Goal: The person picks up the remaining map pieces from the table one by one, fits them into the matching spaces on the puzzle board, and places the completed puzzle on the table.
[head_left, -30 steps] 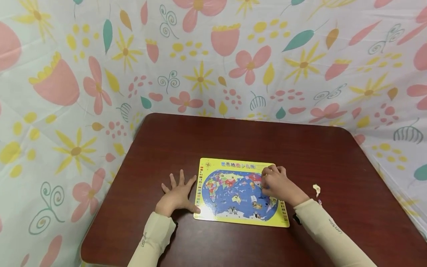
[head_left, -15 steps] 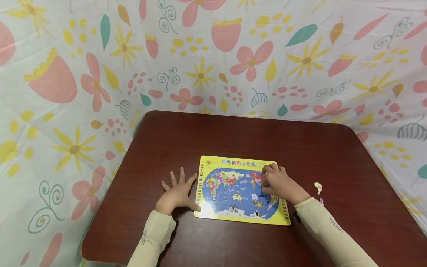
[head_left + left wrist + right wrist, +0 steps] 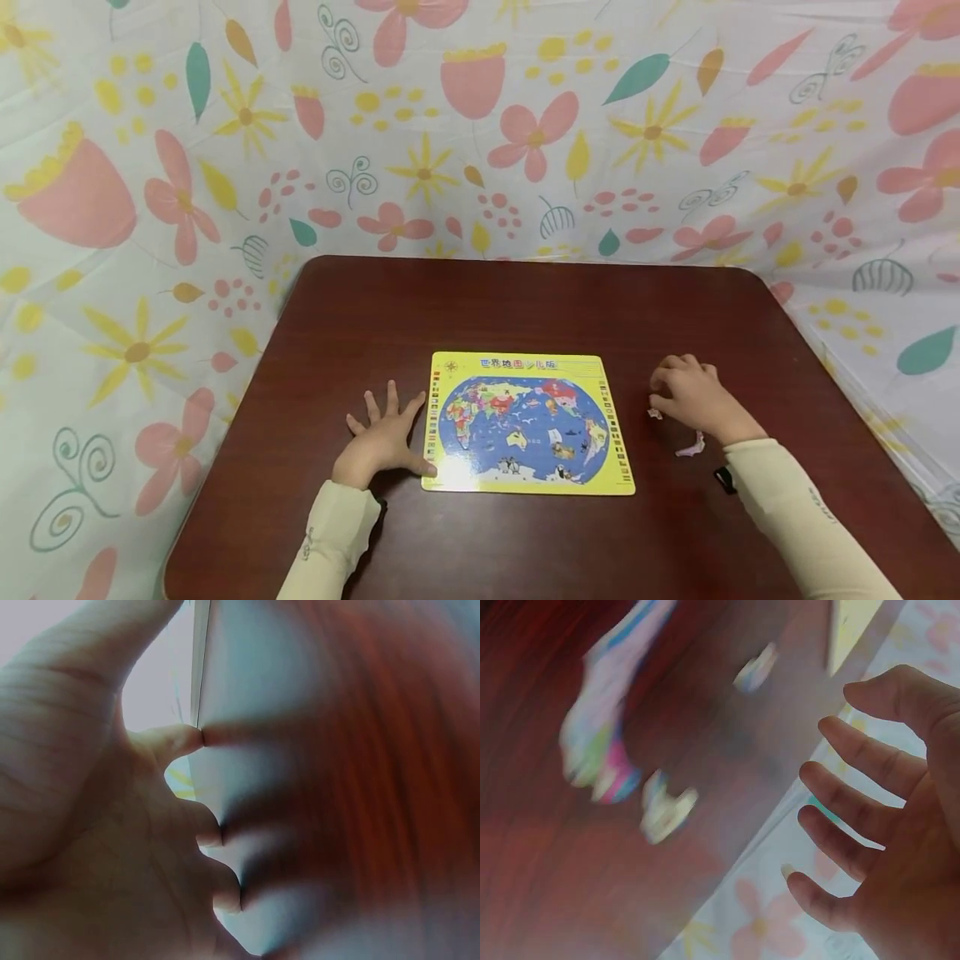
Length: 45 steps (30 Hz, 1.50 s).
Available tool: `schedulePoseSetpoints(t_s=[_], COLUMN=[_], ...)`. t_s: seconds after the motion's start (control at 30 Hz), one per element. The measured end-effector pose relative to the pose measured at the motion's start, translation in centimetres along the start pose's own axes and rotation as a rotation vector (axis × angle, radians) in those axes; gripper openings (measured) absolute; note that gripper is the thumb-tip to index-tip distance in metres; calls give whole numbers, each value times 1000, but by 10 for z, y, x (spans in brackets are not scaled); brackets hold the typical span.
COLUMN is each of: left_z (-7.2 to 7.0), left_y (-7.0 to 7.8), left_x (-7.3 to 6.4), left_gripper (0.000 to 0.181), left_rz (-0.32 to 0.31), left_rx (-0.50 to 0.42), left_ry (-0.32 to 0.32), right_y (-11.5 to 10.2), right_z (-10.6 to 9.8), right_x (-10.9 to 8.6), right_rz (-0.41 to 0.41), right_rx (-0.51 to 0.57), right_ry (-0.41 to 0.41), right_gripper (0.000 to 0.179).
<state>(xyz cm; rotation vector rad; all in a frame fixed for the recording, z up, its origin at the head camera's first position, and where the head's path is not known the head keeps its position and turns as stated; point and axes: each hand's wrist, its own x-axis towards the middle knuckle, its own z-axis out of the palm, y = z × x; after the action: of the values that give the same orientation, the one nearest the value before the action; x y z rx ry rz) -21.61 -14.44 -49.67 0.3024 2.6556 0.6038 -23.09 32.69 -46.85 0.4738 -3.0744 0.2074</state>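
Note:
A children's world-map puzzle board (image 3: 525,433) with a yellow border lies flat on the table. My left hand (image 3: 382,437) spreads its fingers on the tabletop at the board's left side, with the thumb on its lower left corner. In the left wrist view, fingertips of the left hand (image 3: 150,817) meet the table. My right hand (image 3: 693,396) hovers right of the board above loose puzzle pieces, fingers loosely bent and holding nothing in the right wrist view. Below it lie a long pinkish piece (image 3: 604,705), a cream piece (image 3: 664,810) and another small piece (image 3: 756,669).
The dark red-brown table (image 3: 495,308) has rounded corners. A white cloth with printed flowers (image 3: 480,192) hangs behind it and along its sides. The board's edge (image 3: 847,630) shows at the top of the right wrist view.
My right hand has left the board's right part and moved right, over the loose pieces. The left hand keeps its place at the board's corner. The head view has shifted slightly.

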Motion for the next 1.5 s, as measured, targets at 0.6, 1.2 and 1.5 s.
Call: schedulePoseSetpoints(t_s=[0.6,1.2,1.5], left_z=[2,1,0], left_y=[-2,-1,-1], left_x=[0,1,3], left_gripper=[118,119,119], left_rz=[2,8,5], left_rx=[-6,-43,-42], left_ry=[-3,7,-7], right_y=[51,56,59], right_z=[9,18,20], right_x=[-31,-29,-27], right_rz=[138,147,123], right_rx=[-2,26,5], right_ry=[-52,-12,7], right_gripper=[34,17,13])
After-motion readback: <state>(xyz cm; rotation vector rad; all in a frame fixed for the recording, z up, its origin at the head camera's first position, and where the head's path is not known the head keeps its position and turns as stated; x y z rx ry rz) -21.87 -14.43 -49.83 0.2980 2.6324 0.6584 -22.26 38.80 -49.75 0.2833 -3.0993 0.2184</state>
